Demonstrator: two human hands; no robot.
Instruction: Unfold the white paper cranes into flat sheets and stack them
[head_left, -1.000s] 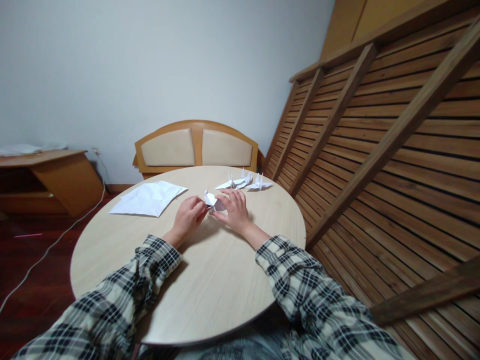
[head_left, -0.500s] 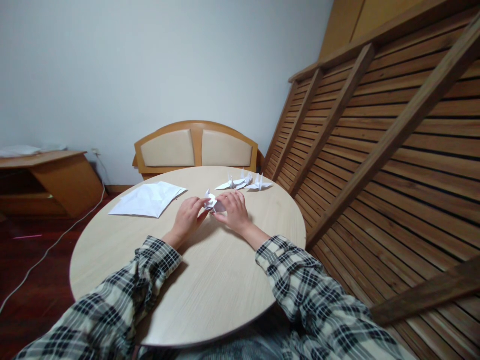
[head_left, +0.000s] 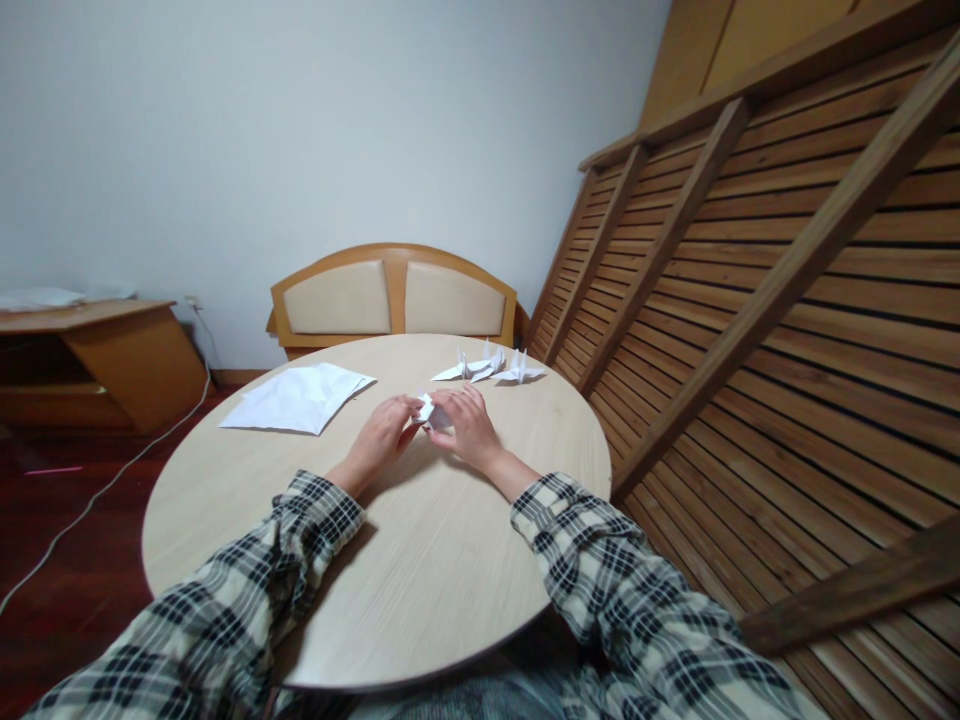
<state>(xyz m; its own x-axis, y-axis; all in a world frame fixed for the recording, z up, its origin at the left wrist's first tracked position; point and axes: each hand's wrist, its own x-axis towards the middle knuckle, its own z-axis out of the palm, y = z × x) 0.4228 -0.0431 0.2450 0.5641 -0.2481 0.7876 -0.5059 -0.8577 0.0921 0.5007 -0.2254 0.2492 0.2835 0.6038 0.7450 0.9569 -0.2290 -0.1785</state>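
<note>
Between my two hands is a small piece of folded white paper [head_left: 424,408], just above or on the round table [head_left: 420,560]. My left hand [head_left: 382,437] pinches its left side with thumb and fingers. Gripping its right side, my right hand [head_left: 469,425] has its fingers curled over the top. The fingers hide much of the folded paper, so its full shape does not show. Beyond my right hand stand several white paper cranes [head_left: 519,369], close together with wings spread.
A pile of white paper sheets [head_left: 300,398] lies on the table's left side. Behind the table is a wooden headboard [head_left: 394,290] with cream panels. A slatted wooden frame [head_left: 750,300] leans along the right. At the left are a low desk [head_left: 127,370] and a white cable [head_left: 120,480].
The pointed tip that stood up from the folded paper beside my left fingers no longer shows. Both hands keep nearly the same place and still grip the paper.
</note>
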